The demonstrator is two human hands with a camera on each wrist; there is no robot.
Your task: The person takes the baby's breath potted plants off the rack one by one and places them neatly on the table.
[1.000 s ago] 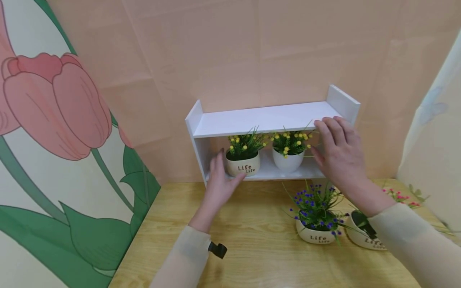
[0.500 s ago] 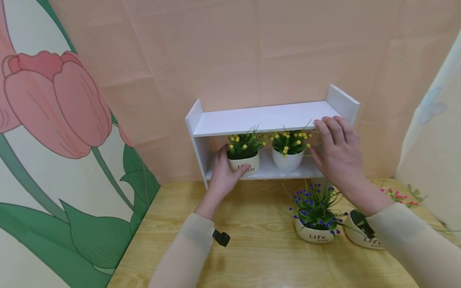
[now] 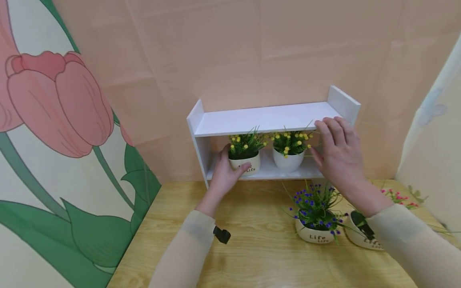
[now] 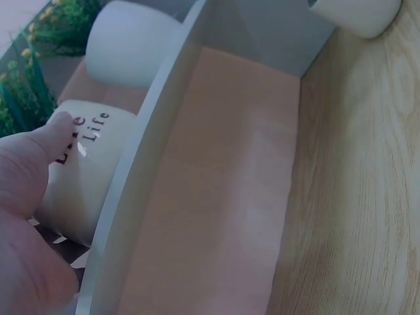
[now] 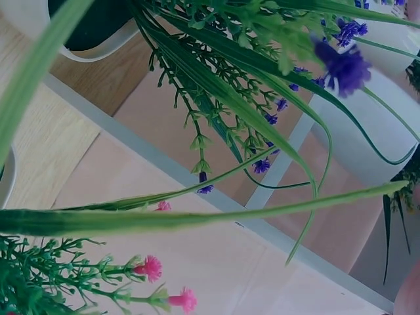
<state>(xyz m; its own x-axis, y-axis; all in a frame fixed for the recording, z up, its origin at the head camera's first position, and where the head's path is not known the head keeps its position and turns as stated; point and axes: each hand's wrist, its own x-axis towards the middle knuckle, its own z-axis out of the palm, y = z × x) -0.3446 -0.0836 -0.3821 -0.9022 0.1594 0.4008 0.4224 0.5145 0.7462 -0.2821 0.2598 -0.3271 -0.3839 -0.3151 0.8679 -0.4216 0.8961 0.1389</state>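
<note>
On the lower board of a white two-tier shelf (image 3: 259,120) stands a cream oval flowerpot (image 3: 236,163) lettered "Life", holding a yellow-flowered plant (image 3: 245,146). My left hand (image 3: 224,174) grips this pot from its left side, thumb across the front lettering. In the left wrist view, the thumb presses on the cream pot (image 4: 88,170); the fingers behind are mostly hidden. My right hand (image 3: 340,154) holds the front edge of the upper board near its right end, fingers over the top and thumb below. To the right of the gripped pot is a rounder white flowerpot (image 3: 288,162) with yellow flowers.
On the wooden table (image 3: 259,240), a cream pot (image 3: 313,234) with purple flowers stands before the shelf's right end. Another cream pot (image 3: 360,236) is partly behind my right forearm, near pink flowers (image 3: 399,197). A peach cloth wall (image 3: 252,52) rises behind the shelf.
My left hand has moved slightly right and closed onto the cream pot, its thumb now over the lettering. My right hand stays on the upper board.
</note>
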